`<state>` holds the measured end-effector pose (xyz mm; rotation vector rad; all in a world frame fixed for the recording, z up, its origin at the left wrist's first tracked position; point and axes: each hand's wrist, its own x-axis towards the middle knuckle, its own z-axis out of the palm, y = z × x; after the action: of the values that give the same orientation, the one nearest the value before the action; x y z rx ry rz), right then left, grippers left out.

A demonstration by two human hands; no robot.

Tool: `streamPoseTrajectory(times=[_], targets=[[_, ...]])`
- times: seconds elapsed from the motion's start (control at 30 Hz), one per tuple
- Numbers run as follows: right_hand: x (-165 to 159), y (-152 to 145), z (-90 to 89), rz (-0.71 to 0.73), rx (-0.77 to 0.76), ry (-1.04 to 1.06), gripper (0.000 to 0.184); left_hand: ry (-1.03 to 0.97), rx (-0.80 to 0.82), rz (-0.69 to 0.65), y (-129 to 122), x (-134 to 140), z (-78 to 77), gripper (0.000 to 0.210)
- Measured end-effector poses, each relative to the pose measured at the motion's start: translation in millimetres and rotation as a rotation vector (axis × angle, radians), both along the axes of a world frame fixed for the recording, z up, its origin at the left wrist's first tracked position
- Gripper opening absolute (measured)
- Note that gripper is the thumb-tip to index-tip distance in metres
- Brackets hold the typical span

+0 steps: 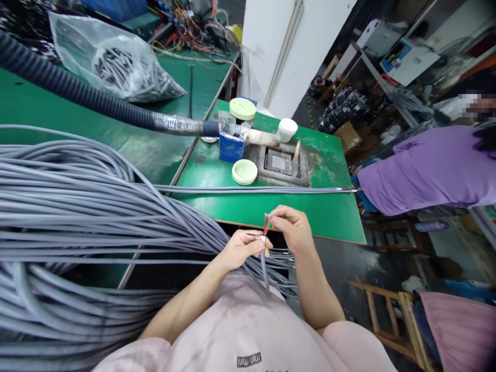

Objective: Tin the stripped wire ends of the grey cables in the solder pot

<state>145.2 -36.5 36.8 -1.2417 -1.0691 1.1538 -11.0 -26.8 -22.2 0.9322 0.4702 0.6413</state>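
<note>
A grey multi-core cable (264, 268) stands upright in front of my chest, its stripped end pointing away from me. My left hand (244, 247) pinches it just below the end, by a white band. From the end fan out several thin coloured wires (267, 224), mostly red, with one dark wire bent off to the left. My right hand (291, 226) is closed, thumb and forefinger pinching the tips of the coloured wires. Behind my hands, two or so grey cables (248, 190) lie across the green table, their bared ends at its right side.
Large bundles of grey cable (77, 217) fill the left side. On the green table (321, 217) are a square metal pot (279, 162), a pale lid (244, 171), a white tub (287, 129) and a blue box (231, 147) under a ribbed hose (96, 98). A person in purple (430, 170) is at right.
</note>
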Motion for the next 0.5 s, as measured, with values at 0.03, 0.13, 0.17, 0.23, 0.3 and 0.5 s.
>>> streamPoseTrajectory(times=[0.03, 0.13, 0.17, 0.23, 0.3, 0.5], targets=[[-0.1, 1.1, 0.2, 0.015, -0.020, 0.043, 0.004, -0.002, 0.005, -0.011, 0.1, -0.2, 2.0, 0.046], [-0.3, 4.0, 1.5, 0.056, -0.045, 0.142, 0.005, -0.002, 0.015, -0.033, 0.6, -0.4, 6.7, 0.046], [-0.4, 4.8, 2.1, 0.069, -0.049, 0.159, 0.006, 0.000, 0.017, -0.040, 0.7, -0.5, 7.4, 0.045], [-0.3, 6.2, 3.5, 0.094, -0.054, 0.173, 0.008, 0.006, 0.025, -0.051, 0.9, -0.6, 7.3, 0.045], [-0.2, 7.2, 4.6, 0.116, -0.062, 0.169, 0.011, 0.011, 0.033, -0.057, 0.9, -1.0, 5.9, 0.045], [0.7, 9.8, 5.4, 0.166, -0.081, 0.123, 0.011, 0.015, 0.056, -0.076, 1.2, -1.9, 1.2, 0.043]])
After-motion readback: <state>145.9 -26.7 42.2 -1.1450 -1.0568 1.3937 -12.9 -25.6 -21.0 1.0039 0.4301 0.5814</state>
